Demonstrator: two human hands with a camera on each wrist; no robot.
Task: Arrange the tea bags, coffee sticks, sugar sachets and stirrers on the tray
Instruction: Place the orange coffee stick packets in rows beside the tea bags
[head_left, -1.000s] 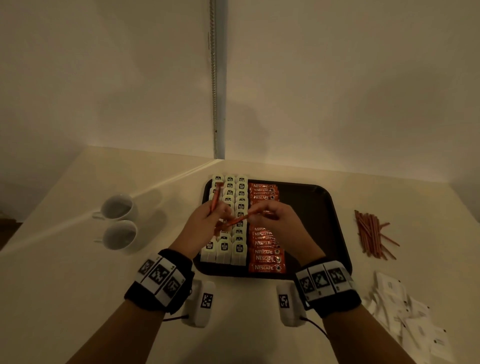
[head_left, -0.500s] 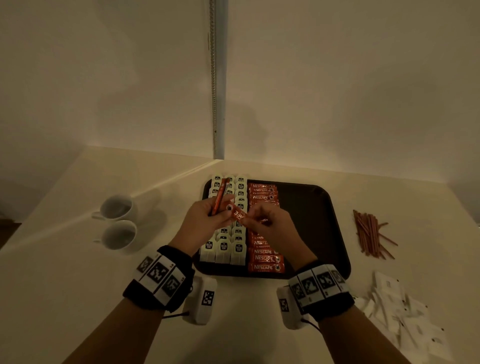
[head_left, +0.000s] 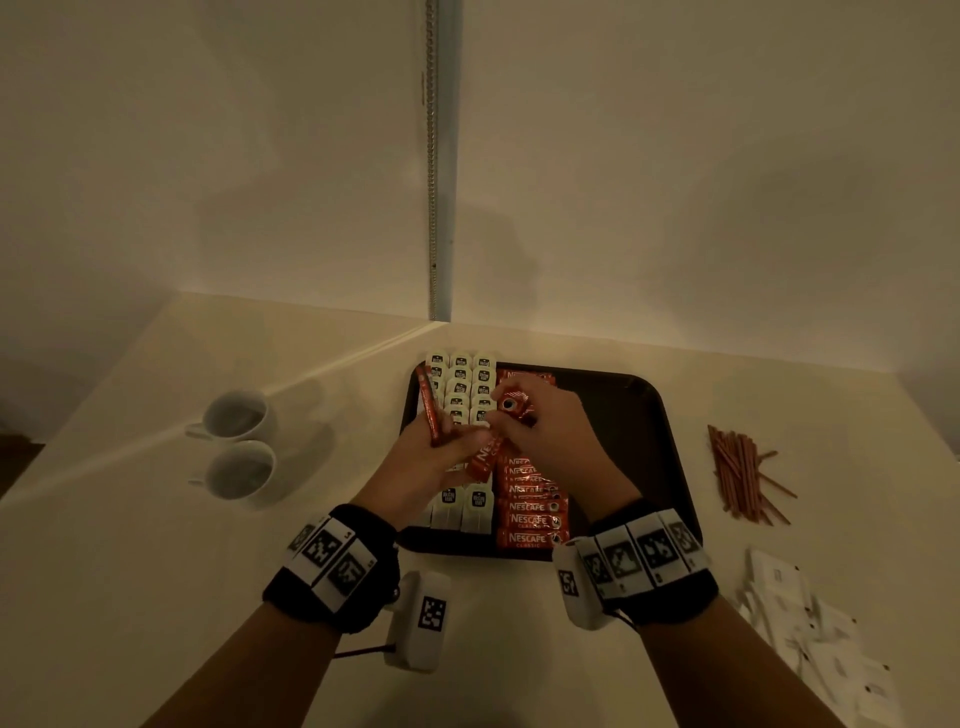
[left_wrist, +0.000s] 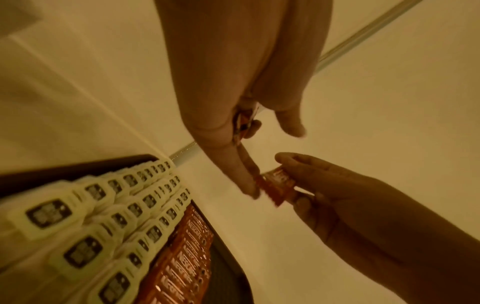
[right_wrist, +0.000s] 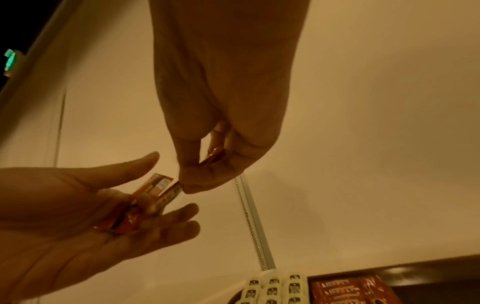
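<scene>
Both hands meet above the dark tray (head_left: 670, 447). My left hand (head_left: 441, 452) grips a small bundle of red coffee sticks (head_left: 429, 410), which the right wrist view shows lying across its palm as coffee sticks (right_wrist: 150, 197). My right hand (head_left: 519, 421) pinches one coffee stick (head_left: 514, 405) by its end, close to the bundle. In the left wrist view the right hand (left_wrist: 293, 185) holds that stick (left_wrist: 278, 185) against my left fingertips (left_wrist: 249, 185). On the tray lie three columns of tea bags (head_left: 460, 384) and a row of coffee sticks (head_left: 530, 519).
Red-brown stirrers (head_left: 737, 473) lie in a loose pile on the table right of the tray. White sugar sachets (head_left: 810, 639) are scattered at the near right. Two white cups (head_left: 239, 415) (head_left: 241, 470) stand left of the tray. A wall corner rises just behind.
The stick held level between both hands has turned end-on in my right hand. Both hands have shifted slightly toward the far side of the tray.
</scene>
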